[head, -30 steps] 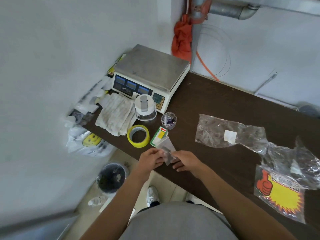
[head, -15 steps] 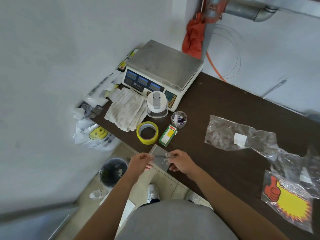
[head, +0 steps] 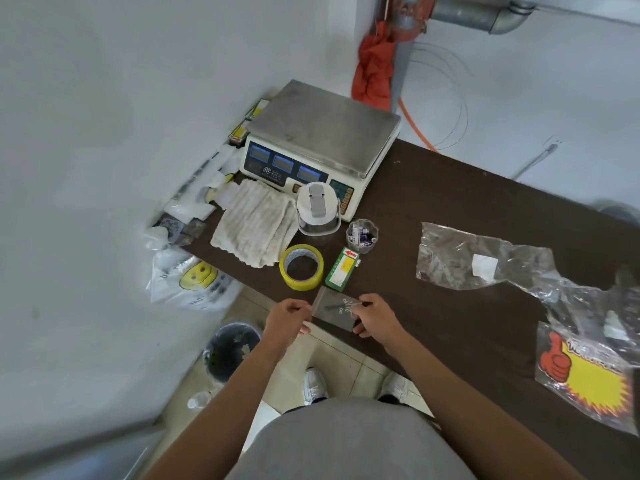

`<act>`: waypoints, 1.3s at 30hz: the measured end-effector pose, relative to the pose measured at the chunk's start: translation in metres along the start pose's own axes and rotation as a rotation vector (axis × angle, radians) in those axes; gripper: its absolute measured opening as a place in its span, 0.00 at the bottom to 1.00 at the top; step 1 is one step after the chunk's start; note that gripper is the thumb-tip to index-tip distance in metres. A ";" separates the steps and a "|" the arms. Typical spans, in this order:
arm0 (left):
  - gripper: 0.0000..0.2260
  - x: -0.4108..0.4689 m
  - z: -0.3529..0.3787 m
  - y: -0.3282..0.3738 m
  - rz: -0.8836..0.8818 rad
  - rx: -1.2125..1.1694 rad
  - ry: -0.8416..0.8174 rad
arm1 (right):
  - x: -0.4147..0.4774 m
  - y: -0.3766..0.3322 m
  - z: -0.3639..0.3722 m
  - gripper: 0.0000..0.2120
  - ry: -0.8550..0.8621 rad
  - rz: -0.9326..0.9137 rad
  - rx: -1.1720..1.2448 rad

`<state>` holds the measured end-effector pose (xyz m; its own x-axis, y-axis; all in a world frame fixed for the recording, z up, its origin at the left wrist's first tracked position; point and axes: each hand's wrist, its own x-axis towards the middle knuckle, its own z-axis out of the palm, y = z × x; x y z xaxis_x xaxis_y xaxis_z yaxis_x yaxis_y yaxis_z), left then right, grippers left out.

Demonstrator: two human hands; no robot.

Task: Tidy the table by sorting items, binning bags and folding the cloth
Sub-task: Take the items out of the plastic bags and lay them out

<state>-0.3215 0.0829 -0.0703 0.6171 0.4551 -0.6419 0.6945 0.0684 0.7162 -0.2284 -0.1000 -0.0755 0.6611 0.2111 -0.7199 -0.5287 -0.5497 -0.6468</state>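
Small clear bag (head: 333, 308): thin, glossy film, flat, roughly rectangular; inside it a short dark stick and some pale small bits, too small to identify. It is held just over the near edge of the dark brown matte table (head: 450, 202), towards the near left corner. Left hand (head: 287, 322) has its fingers curled and pinches the bag's left edge; right hand (head: 375, 318) pinches the right edge between thumb and forefinger, other fingers loosely bent. The bag is stretched between them, long side about parallel to the near edge, far side tilted up slightly. Just beyond it: a green-and-white carton (head: 342, 268) and a yellow tape roll (head: 301, 266), a ring lying flat. Farther in: a ribbed off-white cloth (head: 256, 230), folded; a clear jar with white lid (head: 318, 213); a small clear cup (head: 362, 235) of batteries; a scale (head: 322, 140) with a steel platter at the far left corner. Crumpled clear bags (head: 460, 258) lie to the right, and a printed bag (head: 585, 372) near the right end. A round bin (head: 230, 351) stands on the floor below the left hand.
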 end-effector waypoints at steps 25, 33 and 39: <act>0.08 -0.014 0.063 0.051 -0.067 0.071 -0.457 | -0.009 0.037 -0.028 0.15 0.223 0.071 0.168; 0.08 -0.025 0.098 0.079 -0.065 0.071 -0.523 | -0.015 0.042 -0.064 0.13 0.286 0.055 0.200; 0.09 -0.033 0.132 0.094 -0.065 0.088 -0.542 | -0.028 0.057 -0.106 0.12 0.340 0.045 0.250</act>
<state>-0.2272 -0.0427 -0.0179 0.6581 -0.0715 -0.7495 0.7512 -0.0043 0.6600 -0.2206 -0.2230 -0.0660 0.7500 -0.1101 -0.6522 -0.6465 -0.3303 -0.6877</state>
